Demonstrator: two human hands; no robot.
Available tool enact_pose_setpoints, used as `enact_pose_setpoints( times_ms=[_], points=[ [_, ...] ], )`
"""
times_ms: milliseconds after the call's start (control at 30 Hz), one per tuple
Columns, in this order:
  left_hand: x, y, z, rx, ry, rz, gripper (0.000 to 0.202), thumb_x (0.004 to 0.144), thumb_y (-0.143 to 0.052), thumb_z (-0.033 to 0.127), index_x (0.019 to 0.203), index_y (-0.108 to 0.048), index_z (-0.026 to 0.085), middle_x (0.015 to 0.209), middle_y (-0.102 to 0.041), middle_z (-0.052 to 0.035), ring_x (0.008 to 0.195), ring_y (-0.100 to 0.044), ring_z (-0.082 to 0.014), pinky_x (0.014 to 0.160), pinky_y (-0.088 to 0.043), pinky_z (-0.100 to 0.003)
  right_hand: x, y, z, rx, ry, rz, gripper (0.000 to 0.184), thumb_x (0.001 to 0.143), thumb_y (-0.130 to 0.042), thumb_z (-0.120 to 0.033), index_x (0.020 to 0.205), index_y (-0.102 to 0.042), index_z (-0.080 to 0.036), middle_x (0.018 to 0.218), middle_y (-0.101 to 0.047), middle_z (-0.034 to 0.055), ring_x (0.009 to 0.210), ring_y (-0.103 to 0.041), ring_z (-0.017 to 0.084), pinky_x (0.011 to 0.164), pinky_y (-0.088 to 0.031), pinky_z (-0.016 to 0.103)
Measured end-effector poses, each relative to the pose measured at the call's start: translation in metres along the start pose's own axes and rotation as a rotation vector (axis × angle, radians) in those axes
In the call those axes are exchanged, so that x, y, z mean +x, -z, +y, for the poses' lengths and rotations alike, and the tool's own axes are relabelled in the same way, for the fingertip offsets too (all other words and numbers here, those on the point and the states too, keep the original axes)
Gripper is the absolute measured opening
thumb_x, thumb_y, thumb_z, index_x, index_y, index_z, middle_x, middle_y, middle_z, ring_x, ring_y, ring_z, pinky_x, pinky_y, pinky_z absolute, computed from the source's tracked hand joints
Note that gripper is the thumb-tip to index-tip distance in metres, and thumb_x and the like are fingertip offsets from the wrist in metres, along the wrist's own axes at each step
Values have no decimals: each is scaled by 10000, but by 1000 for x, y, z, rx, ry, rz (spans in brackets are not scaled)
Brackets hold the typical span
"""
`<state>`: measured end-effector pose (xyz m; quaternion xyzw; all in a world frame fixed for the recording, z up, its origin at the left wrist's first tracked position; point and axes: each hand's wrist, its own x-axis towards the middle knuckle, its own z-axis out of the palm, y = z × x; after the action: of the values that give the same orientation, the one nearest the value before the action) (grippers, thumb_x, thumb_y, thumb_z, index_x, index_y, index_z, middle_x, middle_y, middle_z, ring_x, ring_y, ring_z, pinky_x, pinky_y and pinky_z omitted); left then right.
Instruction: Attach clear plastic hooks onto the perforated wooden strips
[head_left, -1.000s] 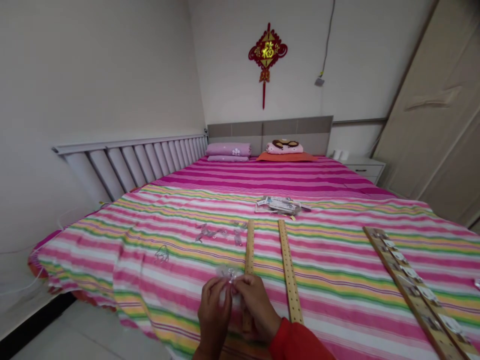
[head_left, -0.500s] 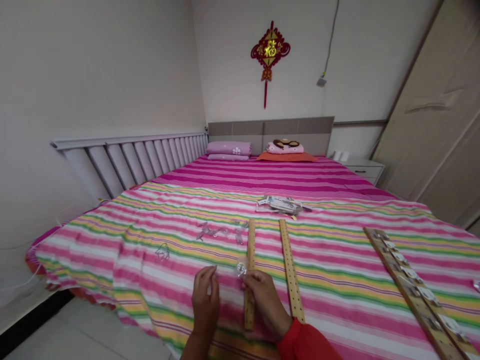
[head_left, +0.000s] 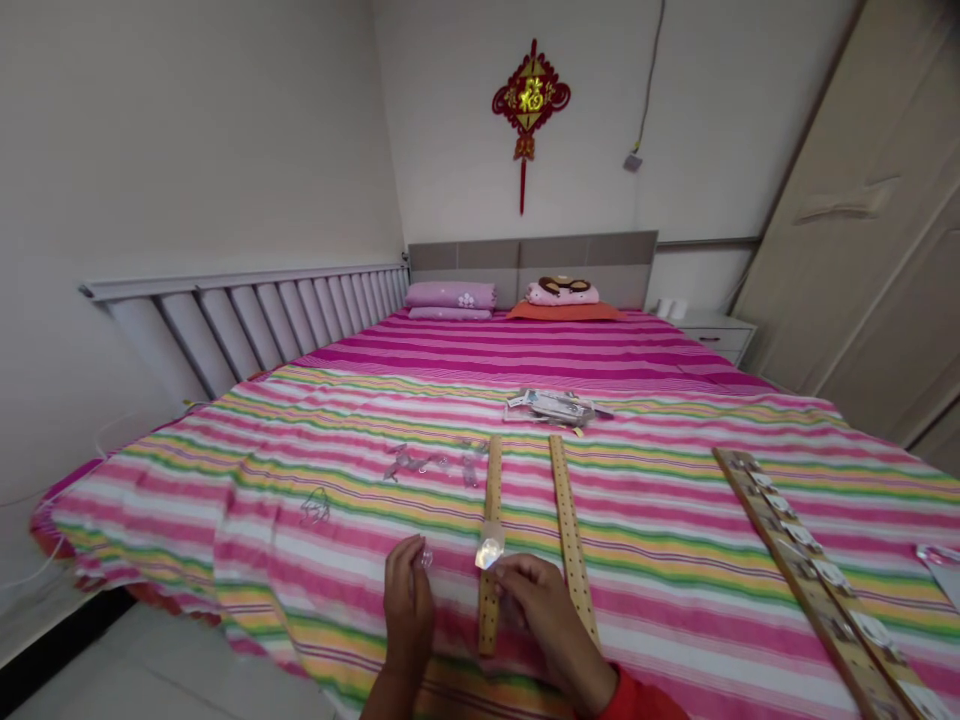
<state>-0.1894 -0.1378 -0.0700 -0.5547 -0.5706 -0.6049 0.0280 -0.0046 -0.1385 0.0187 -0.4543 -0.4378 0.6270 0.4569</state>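
My right hand (head_left: 544, 618) pinches a clear plastic piece (head_left: 489, 552), held over a perforated wooden strip (head_left: 490, 600). My left hand (head_left: 409, 615) is curled, a small clear piece (head_left: 426, 558) at its fingertips; I cannot tell if it is gripped. Below lies a striped bedsheet (head_left: 225, 540); a red knot hanging (head_left: 530, 100) marks the wall. Against the earlier frame, my hands stand further apart.
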Motion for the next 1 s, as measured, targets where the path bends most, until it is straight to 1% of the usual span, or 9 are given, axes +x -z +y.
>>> enact_pose_setpoints(
  times_ms=[100,233,333,467,567,667,833,900,1000],
  points=[
    [13,-4,3,-148,214,50,237,867,-452,306,1003,-598,178,1022,-607,-92,956,-589,-202,844,-502,-378,-2,5,0,-17,21,30,192,592,-650,-353,547,-635,-167,484,-520,-23,418,-392,90,395,-250,222],
    [26,-9,3,-433,585,198,263,815,-520,368,994,-582,185,902,-642,-42,719,-606,-141,679,-509,-299,-2,13,3,-32,42,34,184,591,-650,-349,543,-640,-172,501,-551,-9,455,-433,107,400,-266,218],
    [32,-12,-2,-525,676,352,232,763,-562,339,927,-592,177,810,-635,-10,696,-599,-124,663,-484,-270,-2,17,3,-35,42,9,194,591,-655,-359,535,-640,-174,524,-581,5,467,-453,114,400,-274,217],
    [33,-16,-5,-454,659,466,210,756,-554,329,890,-593,172,810,-613,-2,747,-596,-124,732,-473,-283,-4,18,4,-35,20,6,213,586,-671,-383,542,-647,-176,525,-580,3,476,-473,121,406,-293,221],
    [32,-20,-1,-384,614,480,251,787,-534,375,925,-591,173,886,-607,-21,838,-591,-140,806,-462,-310,-5,18,6,-37,9,10,229,586,-678,-394,553,-645,-170,526,-579,3,467,-467,118,401,-286,223],
    [37,-31,5,-362,645,475,288,814,-500,410,953,-582,171,899,-608,-37,824,-589,-148,776,-470,-318,-5,20,6,-41,12,9,252,594,-679,-410,561,-642,-163,526,-575,2,437,-439,104,388,-260,222],
    [59,-48,1,-389,622,391,327,833,-452,441,963,-553,158,856,-597,-37,721,-592,-134,722,-486,-318,-7,25,3,-48,-3,2,292,613,-676,-446,564,-614,-165,500,-554,-20,347,-351,66,366,-216,223],
    [65,-46,-3,-323,563,324,330,836,-443,445,956,-548,156,842,-578,-30,682,-576,-129,704,-485,-319,-8,28,2,-47,1,11,297,617,-676,-446,548,-598,-167,487,-544,-25,339,-342,62,366,-206,223],
    [67,-33,-10,-90,405,235,304,843,-433,433,891,-572,167,830,-546,-27,726,-542,-154,706,-455,-323,-10,34,0,-41,11,26,314,607,-684,-456,528,-581,-170,455,-512,-34,339,-336,61,370,-204,222]
  ],
)
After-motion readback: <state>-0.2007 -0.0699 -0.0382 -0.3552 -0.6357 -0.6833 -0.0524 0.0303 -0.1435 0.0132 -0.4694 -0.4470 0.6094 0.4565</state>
